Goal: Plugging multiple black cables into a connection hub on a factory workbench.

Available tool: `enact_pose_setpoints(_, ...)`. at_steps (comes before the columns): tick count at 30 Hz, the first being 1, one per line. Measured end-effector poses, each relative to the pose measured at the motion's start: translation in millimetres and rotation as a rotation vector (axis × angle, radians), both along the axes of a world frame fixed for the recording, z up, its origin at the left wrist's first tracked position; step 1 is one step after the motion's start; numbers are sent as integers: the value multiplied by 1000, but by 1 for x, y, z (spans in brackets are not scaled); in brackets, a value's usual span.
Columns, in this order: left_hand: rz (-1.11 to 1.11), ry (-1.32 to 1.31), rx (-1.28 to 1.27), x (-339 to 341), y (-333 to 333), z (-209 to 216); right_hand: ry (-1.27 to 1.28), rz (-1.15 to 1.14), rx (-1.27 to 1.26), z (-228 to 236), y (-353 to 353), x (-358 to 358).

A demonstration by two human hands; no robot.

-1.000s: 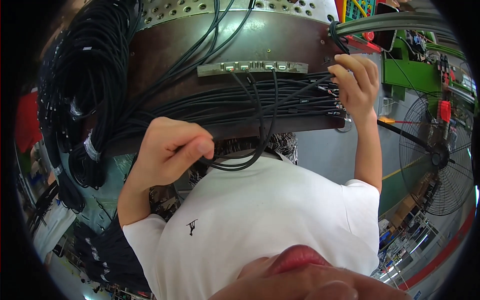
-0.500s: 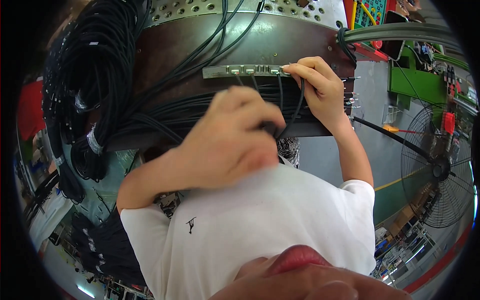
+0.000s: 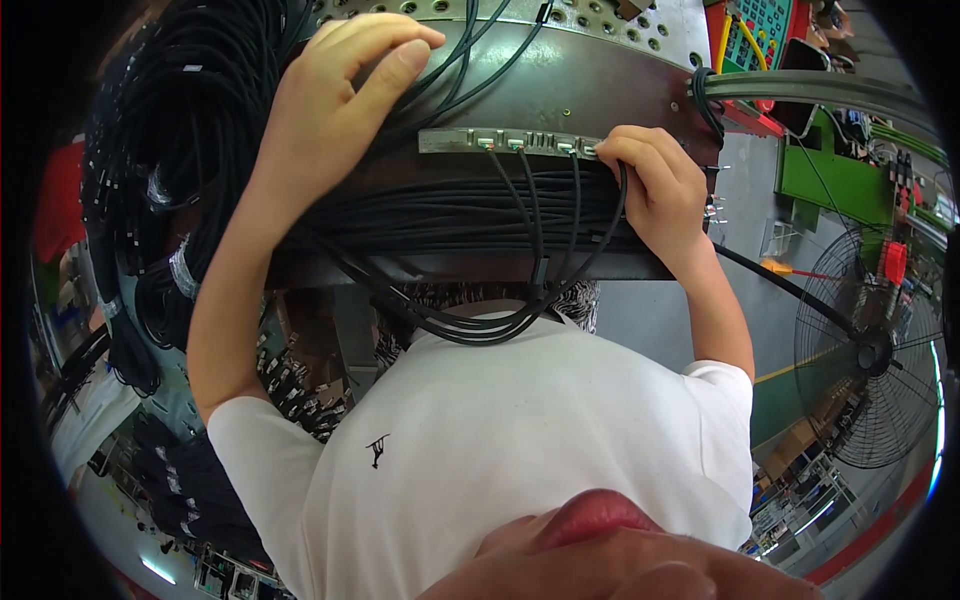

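A narrow metal fixture strip [image 3: 445, 142] lies across the brown table. Small connectors sit in its slots, each with a black cable [image 3: 577, 190] hanging from it toward me. At the strip's right end, my right hand [image 3: 660, 185] pinches the connector end of another black cable [image 3: 613, 215], its fingertips hiding much of that connector. My left hand [image 3: 345, 95] is raised over the table's left part, fingers stretched out and thumb apart, holding nothing visible. Its fingertips are close to several black cables [image 3: 480, 85] that run up toward the far edge.
A thick bundle of black cables [image 3: 440, 205] lies along the near side of the brown table [image 3: 610, 85]. Large black cable coils [image 3: 190, 110] hang at the left. Beyond is a perforated metal plate [image 3: 600, 35]. A fan [image 3: 870, 355] and green machine [image 3: 825, 165] stand at the right.
My left hand has moved from in front of my chest, up and left, to the far cables. The cables' looped lower part is now uncovered. My right hand stays at the strip's right end.
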State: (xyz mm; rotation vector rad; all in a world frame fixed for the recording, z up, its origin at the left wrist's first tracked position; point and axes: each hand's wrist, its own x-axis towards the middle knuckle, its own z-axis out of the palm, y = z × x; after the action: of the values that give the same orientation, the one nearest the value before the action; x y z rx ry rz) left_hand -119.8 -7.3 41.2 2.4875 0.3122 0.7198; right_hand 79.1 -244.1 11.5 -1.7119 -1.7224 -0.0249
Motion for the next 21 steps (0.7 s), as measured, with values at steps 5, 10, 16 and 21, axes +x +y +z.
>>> enact_pose_setpoints(5,63,91,-220,33,31,-10,-122,132,-1,10,2,2)
enact_pose_setpoints(10,15,-18,-854,75,56,-36,-197,137,-52,14,2,2)
enact_pose_setpoints(16,-641,-391,-1645,133,42,-73,-226,128,-118,25,12,-5)
enact_pose_setpoints(21,-472,-182,-1923,132,34,-58,52,105,-256,20,10,2)
